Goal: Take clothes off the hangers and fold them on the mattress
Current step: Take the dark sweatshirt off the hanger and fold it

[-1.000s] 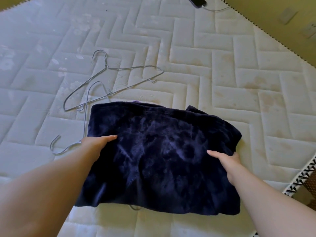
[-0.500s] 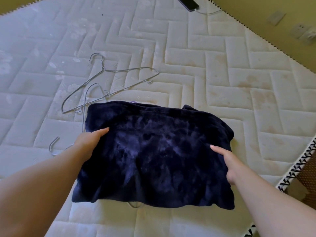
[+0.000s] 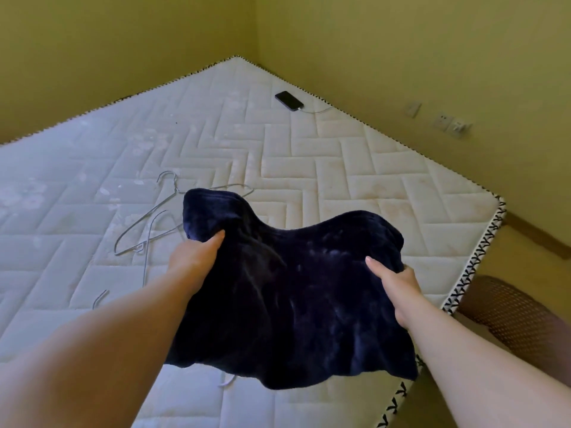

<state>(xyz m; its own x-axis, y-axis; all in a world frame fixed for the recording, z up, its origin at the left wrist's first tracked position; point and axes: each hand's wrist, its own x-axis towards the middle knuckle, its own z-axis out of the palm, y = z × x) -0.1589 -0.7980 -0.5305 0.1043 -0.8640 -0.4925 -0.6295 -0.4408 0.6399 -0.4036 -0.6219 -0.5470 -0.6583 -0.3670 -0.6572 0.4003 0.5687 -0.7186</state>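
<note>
A folded dark navy fleece garment (image 3: 293, 291) hangs in the air above the near part of the white quilted mattress (image 3: 340, 156). My left hand (image 3: 194, 257) grips its left edge, thumb on top and fingers hidden underneath. My right hand (image 3: 398, 282) grips its right edge the same way. The cloth sags between the hands. Two bare wire hangers (image 3: 145, 230) lie on the mattress to the left, partly hidden behind the garment. A thin light cord (image 3: 227, 383) dangles below the garment's near edge.
A black phone (image 3: 289, 100) on a white cable lies near the mattress's far right edge. Yellow walls close in behind, with sockets (image 3: 445, 122) low on the right wall. A brown mesh object (image 3: 513, 316) sits on the floor beside the mattress's near right corner.
Both hands have closed on the garment's sides and lifted it off the mattress. The view has tilted up, now showing the walls and far corner.
</note>
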